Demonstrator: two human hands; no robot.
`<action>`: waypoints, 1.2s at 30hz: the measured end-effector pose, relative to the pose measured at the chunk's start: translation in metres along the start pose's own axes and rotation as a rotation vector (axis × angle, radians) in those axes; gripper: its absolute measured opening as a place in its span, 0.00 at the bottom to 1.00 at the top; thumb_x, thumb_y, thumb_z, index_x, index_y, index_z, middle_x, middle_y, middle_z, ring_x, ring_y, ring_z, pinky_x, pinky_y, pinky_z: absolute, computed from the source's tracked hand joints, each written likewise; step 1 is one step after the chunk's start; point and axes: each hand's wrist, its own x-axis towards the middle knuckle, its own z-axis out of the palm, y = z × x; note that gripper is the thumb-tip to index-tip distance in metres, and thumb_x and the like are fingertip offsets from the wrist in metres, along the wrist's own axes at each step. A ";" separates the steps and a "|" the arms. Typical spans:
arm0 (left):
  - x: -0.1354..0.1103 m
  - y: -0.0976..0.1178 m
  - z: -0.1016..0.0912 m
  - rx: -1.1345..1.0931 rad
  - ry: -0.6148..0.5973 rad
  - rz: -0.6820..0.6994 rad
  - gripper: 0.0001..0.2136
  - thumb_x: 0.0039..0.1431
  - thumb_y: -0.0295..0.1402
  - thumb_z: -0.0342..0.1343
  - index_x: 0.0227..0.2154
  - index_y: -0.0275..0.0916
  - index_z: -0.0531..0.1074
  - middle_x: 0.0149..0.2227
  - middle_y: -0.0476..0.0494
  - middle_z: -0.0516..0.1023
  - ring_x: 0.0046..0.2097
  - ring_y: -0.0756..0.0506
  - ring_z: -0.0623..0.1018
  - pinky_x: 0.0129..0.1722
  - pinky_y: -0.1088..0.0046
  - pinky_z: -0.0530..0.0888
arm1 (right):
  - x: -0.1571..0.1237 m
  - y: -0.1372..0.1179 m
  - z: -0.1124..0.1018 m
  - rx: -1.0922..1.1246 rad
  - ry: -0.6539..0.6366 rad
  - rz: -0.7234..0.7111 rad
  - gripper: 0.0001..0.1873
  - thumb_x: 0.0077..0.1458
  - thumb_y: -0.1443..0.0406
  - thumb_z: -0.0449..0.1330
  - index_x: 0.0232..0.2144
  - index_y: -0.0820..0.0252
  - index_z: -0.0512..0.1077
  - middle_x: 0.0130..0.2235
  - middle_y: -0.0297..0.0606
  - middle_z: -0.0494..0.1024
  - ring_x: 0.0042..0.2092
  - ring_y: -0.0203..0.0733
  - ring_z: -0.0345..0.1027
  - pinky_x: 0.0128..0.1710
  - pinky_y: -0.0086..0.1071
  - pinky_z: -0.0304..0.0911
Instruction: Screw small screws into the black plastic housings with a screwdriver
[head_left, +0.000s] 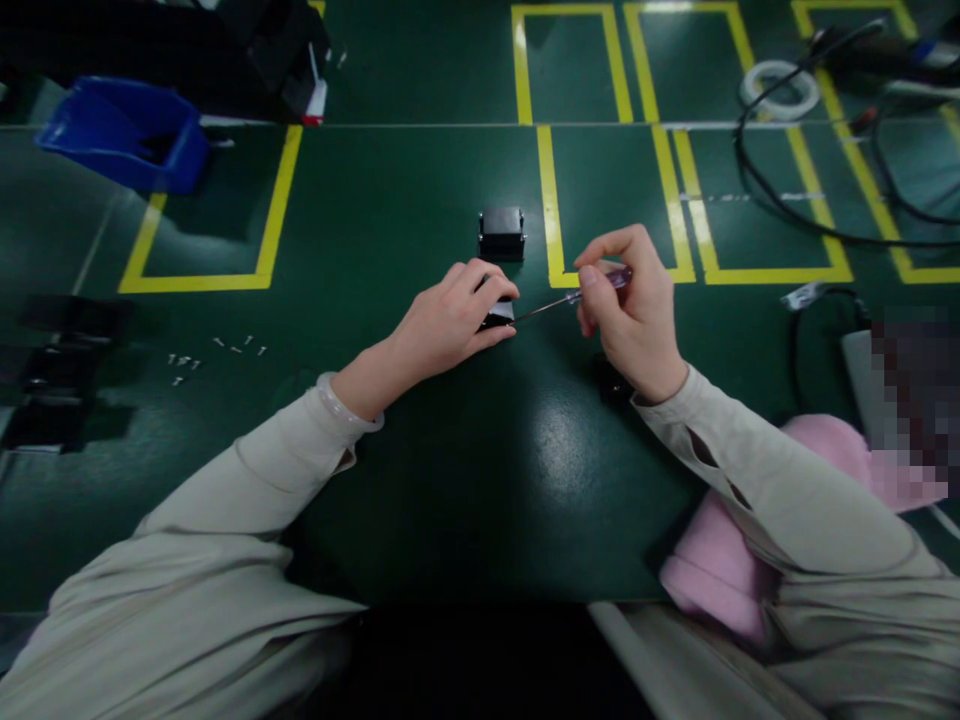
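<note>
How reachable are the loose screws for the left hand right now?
Probably yes, though it would have to let go first: the left hand is holding a black block. Nothing visible stands between that hand and the screws, which lie off to its left.

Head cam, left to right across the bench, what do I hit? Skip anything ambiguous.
Dark blocks at the left edge → loose screws → left hand → screwdriver shaft → right hand → white ring.
</note>
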 end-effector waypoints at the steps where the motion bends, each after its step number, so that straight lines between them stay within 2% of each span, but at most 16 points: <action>1: 0.000 0.001 0.000 -0.001 -0.003 -0.001 0.18 0.66 0.37 0.58 0.55 0.38 0.65 0.56 0.35 0.70 0.54 0.37 0.72 0.48 0.59 0.76 | 0.000 0.000 0.000 -0.014 0.002 0.008 0.13 0.68 0.52 0.54 0.38 0.52 0.65 0.22 0.24 0.63 0.19 0.28 0.57 0.19 0.30 0.52; 4: 0.000 0.002 -0.001 -0.002 -0.007 -0.005 0.18 0.66 0.37 0.58 0.55 0.38 0.65 0.57 0.35 0.70 0.54 0.37 0.72 0.47 0.60 0.76 | 0.000 0.001 0.000 -0.039 0.008 0.022 0.13 0.68 0.51 0.54 0.37 0.52 0.65 0.21 0.24 0.63 0.18 0.29 0.57 0.18 0.31 0.52; 11: 0.000 0.002 -0.001 0.002 -0.004 -0.006 0.18 0.65 0.37 0.58 0.54 0.38 0.65 0.56 0.35 0.70 0.54 0.38 0.72 0.47 0.60 0.76 | 0.001 0.004 -0.001 -0.029 -0.012 0.001 0.16 0.67 0.47 0.53 0.42 0.51 0.65 0.22 0.24 0.61 0.19 0.30 0.58 0.19 0.32 0.55; 15: -0.001 0.002 0.000 0.006 0.000 -0.005 0.17 0.66 0.37 0.58 0.54 0.38 0.65 0.56 0.35 0.70 0.54 0.38 0.72 0.48 0.60 0.76 | 0.000 0.002 0.000 -0.032 -0.008 0.031 0.14 0.68 0.49 0.53 0.40 0.51 0.66 0.22 0.25 0.62 0.19 0.30 0.57 0.19 0.31 0.53; 24: -0.001 0.002 -0.001 0.017 -0.003 -0.010 0.18 0.66 0.37 0.58 0.54 0.38 0.65 0.56 0.35 0.70 0.54 0.37 0.73 0.46 0.61 0.77 | 0.001 0.007 0.000 -0.026 0.016 -0.009 0.13 0.66 0.51 0.55 0.42 0.51 0.65 0.32 0.31 0.71 0.23 0.29 0.60 0.22 0.31 0.59; 30: -0.001 0.003 -0.001 0.020 0.002 -0.009 0.18 0.66 0.37 0.57 0.55 0.38 0.66 0.56 0.35 0.71 0.54 0.37 0.73 0.47 0.60 0.77 | 0.000 0.008 -0.001 -0.051 0.000 0.008 0.14 0.67 0.50 0.54 0.39 0.51 0.69 0.25 0.28 0.66 0.21 0.30 0.58 0.22 0.31 0.58; 36: -0.001 0.002 -0.001 0.009 -0.002 -0.008 0.18 0.66 0.37 0.57 0.55 0.38 0.65 0.57 0.35 0.70 0.54 0.37 0.73 0.47 0.60 0.77 | 0.001 0.006 -0.001 -0.037 0.004 0.004 0.16 0.67 0.48 0.54 0.41 0.52 0.67 0.30 0.30 0.69 0.23 0.29 0.60 0.22 0.31 0.58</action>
